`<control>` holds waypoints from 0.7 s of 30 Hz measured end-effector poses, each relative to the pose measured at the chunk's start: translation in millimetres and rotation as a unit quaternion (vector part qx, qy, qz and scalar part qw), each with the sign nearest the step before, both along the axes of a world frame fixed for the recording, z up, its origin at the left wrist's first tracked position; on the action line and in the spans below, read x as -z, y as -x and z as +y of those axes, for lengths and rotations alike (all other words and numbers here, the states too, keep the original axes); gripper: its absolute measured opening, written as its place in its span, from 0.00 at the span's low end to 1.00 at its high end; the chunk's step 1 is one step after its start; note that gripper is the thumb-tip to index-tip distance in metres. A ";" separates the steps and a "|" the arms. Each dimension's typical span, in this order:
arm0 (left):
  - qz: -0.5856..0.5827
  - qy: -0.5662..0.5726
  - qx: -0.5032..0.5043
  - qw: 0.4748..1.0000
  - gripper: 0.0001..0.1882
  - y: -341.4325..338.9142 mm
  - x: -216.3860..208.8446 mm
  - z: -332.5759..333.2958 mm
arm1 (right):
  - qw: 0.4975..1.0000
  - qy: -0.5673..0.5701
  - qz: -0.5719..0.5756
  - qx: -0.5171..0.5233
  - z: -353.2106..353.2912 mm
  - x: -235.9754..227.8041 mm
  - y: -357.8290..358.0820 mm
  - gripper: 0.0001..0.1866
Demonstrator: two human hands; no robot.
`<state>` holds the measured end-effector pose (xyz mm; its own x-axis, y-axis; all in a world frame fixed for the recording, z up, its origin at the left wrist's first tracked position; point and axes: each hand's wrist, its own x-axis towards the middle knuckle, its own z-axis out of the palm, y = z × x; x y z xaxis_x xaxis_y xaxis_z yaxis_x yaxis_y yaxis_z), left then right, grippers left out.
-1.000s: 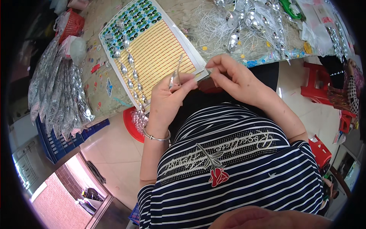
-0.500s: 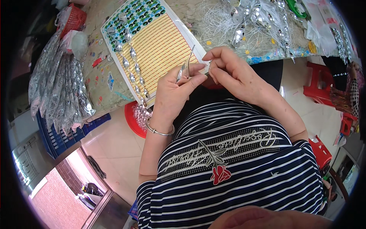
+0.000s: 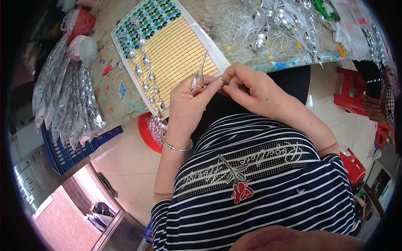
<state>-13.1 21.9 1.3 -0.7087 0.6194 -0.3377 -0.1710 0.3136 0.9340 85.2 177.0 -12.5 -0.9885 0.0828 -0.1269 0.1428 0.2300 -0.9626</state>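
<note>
My left hand (image 3: pixel 187 98) is closed, with a shiny silver twisted strip (image 3: pixel 197 79) standing up from its fingers. Thumb and fingers of my right hand (image 3: pixel 253 88) are pinched together against my left fingertips. Between both sets of fingertips shows a small dark, shiny piece (image 3: pixel 226 83), too small to name. Beyond my hands a sheet (image 3: pixel 178 46) lies on the table, yellow with red stripes and rows of green and blue oval stickers at its far end. Strings of silver twisted pieces (image 3: pixel 146 60) lie along its left side and hang over the table edge.
Bundles of silver strips in clear wrapping (image 3: pixel 69 92) hang over the table's left side, near a red basket (image 3: pixel 81 23). White threads with silver spirals (image 3: pixel 268 25) lie at the far right. Below are a blue crate (image 3: pixel 69 154), a red round stool (image 3: pixel 146 134) and red stools (image 3: pixel 351 90).
My fingertips have come together, with the right hand shifting slightly down. The small dark piece now shows between them. The silver strip in my left hand has tilted a little.
</note>
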 end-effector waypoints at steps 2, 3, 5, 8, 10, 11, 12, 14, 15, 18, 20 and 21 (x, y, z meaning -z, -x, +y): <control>0.001 -0.024 -0.008 1.000 0.05 -1.2 3.4 -0.6 | 0.997 -0.071 0.025 0.003 0.4 3.0 0.2 0.07; 0.001 -0.024 -0.009 1.000 0.05 -1.5 2.8 -0.3 | 0.997 -0.072 0.026 0.002 0.8 5.0 0.3 0.07; -0.013 -0.014 -0.029 0.999 0.06 -1.8 1.2 0.6 | 0.996 -0.070 0.043 0.042 2.8 8.0 -0.7 0.06; 0.048 -0.071 0.006 0.996 0.11 0.8 14.9 -5.8 | 0.994 -0.079 0.034 0.061 7.1 -5.7 -1.3 0.06; 0.009 -0.068 0.027 0.997 0.14 5.8 11.5 -7.6 | 0.994 -0.023 0.034 0.100 9.7 -14.6 -2.1 0.06; -0.031 -0.065 0.050 0.996 0.18 8.0 10.5 -8.1 | 0.989 0.033 0.032 0.138 10.6 -16.2 -2.1 0.06; 0.021 -0.075 0.091 0.993 0.23 8.0 15.7 -8.2 | 0.985 0.057 0.059 0.153 10.4 -15.0 -2.9 0.05; 0.029 -0.053 0.097 0.993 0.22 8.4 18.8 -9.1 | 0.984 0.063 0.064 0.154 9.5 -21.4 -3.1 0.05; 0.034 -0.032 0.106 0.993 0.21 8.1 19.8 -8.4 | 0.983 0.069 0.068 0.158 9.7 -23.8 -3.7 0.05; 0.003 -0.072 0.087 0.994 0.22 3.3 22.0 -6.7 | 0.987 0.026 0.065 0.148 7.9 -23.2 -1.3 0.05; -0.009 -0.074 0.076 0.994 0.24 0.0 21.8 -6.2 | 0.989 0.018 0.046 0.142 7.9 -23.6 -0.3 0.05; -0.018 -0.075 0.065 0.995 0.25 -1.1 22.0 -6.2 | 0.990 0.011 0.029 0.135 7.5 -23.3 0.3 0.05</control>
<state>-12.0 15.7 -20.7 -0.6079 0.7505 -0.2594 -0.1731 0.1935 0.9657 84.9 184.6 10.8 -0.9361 0.3437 -0.0753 0.1409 0.1703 -0.9753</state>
